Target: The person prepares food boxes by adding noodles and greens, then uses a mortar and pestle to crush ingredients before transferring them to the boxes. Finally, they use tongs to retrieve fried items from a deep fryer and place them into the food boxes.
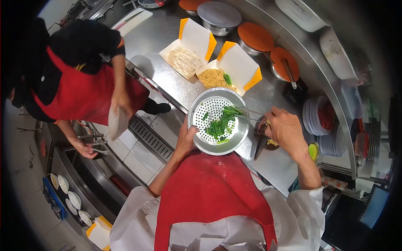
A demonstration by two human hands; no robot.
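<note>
colander: the perforated metal colander is held up in the middle, just on the near side of the noodle box; its sloping wall calls for a steady, nearly level hold so that nothing slides over the rim.
left hand: the left hand is partly closed on the colander's left rim, thumb on the edge; a firm hold there should counter any push from the right.
right hand: the right hand is mostly closed, pinching a slim metal utensil; whether it is chopsticks or tongs, i cannot tell. a light pinch would give finer control of the tips.
greens: the chopped leafy greens lie in a loose clump, right of the colander's centre, with small bits scattered to the left; the utensil reaches their far side. small bunches, taken low and freed from the tangle, should hold together better than a big load.
noodles: the yellow noodles sit in the open box at the far side, some green beside them on the right; keeping the colander's rim off the box would avoid nudging it.
second box: the other open box stands farther left, with pale food inside.
co-worker: a person at the left holds a pale dish; elbows kept in would leave room.
</note>
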